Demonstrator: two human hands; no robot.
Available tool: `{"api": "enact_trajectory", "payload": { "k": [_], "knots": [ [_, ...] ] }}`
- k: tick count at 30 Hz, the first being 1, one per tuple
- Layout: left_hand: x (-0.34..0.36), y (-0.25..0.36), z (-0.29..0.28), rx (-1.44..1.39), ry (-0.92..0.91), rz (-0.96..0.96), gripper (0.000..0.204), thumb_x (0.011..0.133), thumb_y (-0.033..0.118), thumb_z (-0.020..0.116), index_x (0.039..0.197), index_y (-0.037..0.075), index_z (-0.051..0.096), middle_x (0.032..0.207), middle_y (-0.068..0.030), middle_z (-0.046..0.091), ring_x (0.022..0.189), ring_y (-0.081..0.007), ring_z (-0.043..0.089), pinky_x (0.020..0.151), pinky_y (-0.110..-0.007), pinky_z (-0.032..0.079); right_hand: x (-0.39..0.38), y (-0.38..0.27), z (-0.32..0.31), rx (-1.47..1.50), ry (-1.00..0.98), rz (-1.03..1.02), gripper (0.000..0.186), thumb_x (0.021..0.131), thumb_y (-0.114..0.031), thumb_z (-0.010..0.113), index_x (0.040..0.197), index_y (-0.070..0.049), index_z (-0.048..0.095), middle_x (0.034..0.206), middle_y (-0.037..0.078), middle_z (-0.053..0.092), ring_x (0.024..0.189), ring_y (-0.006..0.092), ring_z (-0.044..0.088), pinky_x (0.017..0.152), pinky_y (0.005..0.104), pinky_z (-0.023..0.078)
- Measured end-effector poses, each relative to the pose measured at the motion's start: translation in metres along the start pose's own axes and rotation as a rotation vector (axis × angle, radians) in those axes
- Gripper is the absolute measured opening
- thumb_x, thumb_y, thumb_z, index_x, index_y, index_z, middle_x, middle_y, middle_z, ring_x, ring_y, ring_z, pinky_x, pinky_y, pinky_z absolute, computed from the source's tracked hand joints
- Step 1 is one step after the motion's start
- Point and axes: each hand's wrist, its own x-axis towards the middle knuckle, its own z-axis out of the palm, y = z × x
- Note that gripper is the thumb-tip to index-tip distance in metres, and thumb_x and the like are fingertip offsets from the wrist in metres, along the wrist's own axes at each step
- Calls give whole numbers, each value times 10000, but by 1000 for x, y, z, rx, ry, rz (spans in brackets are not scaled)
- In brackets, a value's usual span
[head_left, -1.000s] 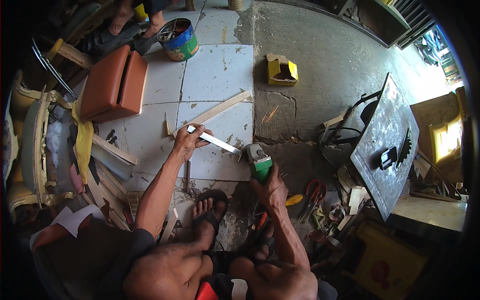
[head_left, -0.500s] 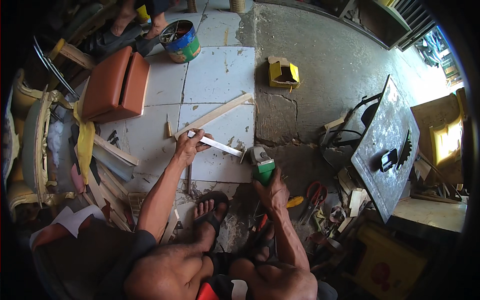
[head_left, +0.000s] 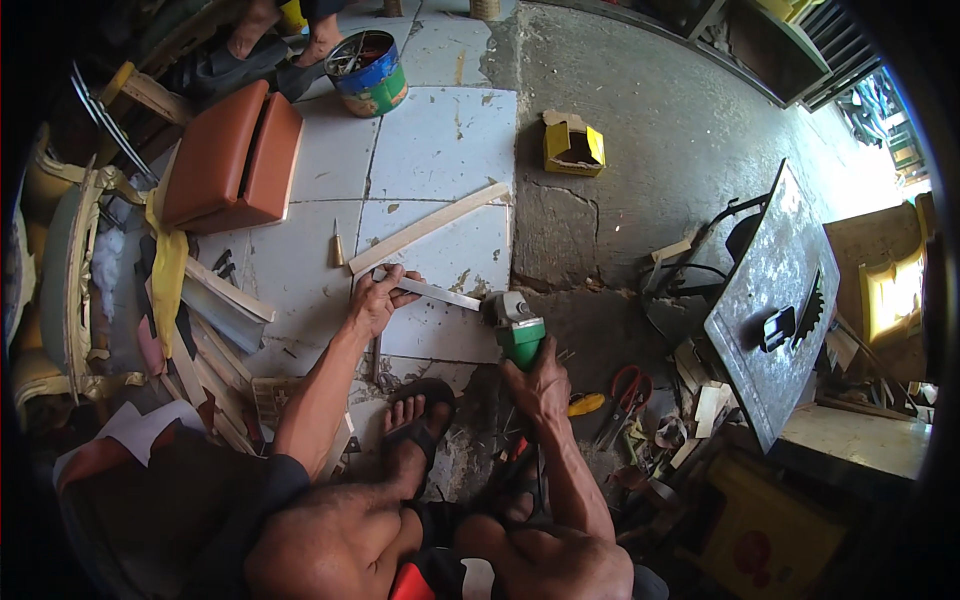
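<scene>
Clearly, a silvery bar [head_left: 440, 293] at a green grinder [head_left: 522, 342]

With our left hand [head_left: 377, 298] we grip one end of the flat bar, fingers closed round it, above the white tiles [head_left: 440, 130]. Its far end reaches the grinder's head; we cannot tell whether they touch. Our right hand [head_left: 540, 382] is wrapped about the grinder's body. Just beyond our left hand, a wooden strip [head_left: 430, 228] lies aslant on the tiles, with a wooden-handled spike [head_left: 338, 252] near its lower end. Farther off, we see an open yellow box [head_left: 574, 150] on the grey concrete [head_left: 650, 120].
</scene>
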Motion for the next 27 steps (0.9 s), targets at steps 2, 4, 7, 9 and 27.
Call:
{"api": "enact_trajectory", "payload": {
  "k": [2, 4, 7, 9, 27],
  "knots": [
    [0, 1, 10, 7, 0, 6, 214, 1041, 240, 662, 1151, 90, 556, 1068, -146, 741, 1054, -293, 744, 908, -461, 633, -2, 5, -2, 6, 23, -11, 807, 830, -427, 757, 1431, -32, 390, 1045, 331, 717, 985, 536, 697, 843, 588, 551],
    [1, 6, 18, 18, -15, 20, 211, 1042, 243, 662, 1145, 85, 567, 1074, -147, 742, 1053, -289, 744, 903, -458, 635, -9, 10, 0, 27, 38, -21, 792, 835, -426, 755, 1416, -27, 394, 1034, 333, 715, 975, 538, 697, 831, 589, 550],
    [1, 4, 5, 18, -25, 25, 215, 1038, 248, 668, 1135, 75, 584, 1082, -147, 743, 1051, -287, 743, 907, -465, 635, -7, 0, 4, 46, 8, -1, 798, 837, -431, 763, 1416, -24, 394, 1032, 337, 713, 977, 539, 698, 830, 587, 551],
    [5, 2, -4, -5, -43, 29, 223, 1033, 253, 673, 1136, 67, 605, 1093, -145, 744, 1056, -288, 741, 933, -483, 628, -1, -3, 6, 51, 14, 8, 801, 838, -436, 768, 1424, -34, 398, 1027, 342, 712, 981, 541, 697, 831, 584, 552],
    [8, -16, -12, -70, -2, -9, 184, 1045, 234, 647, 1101, 60, 631, 1092, -142, 742, 1044, -297, 745, 953, -459, 616, -4, 19, 8, 229, -22, -18, 789, 845, -479, 764, 1383, -4, 438, 1122, 342, 698, 1063, 511, 697, 879, 529, 553]
  ]
}}
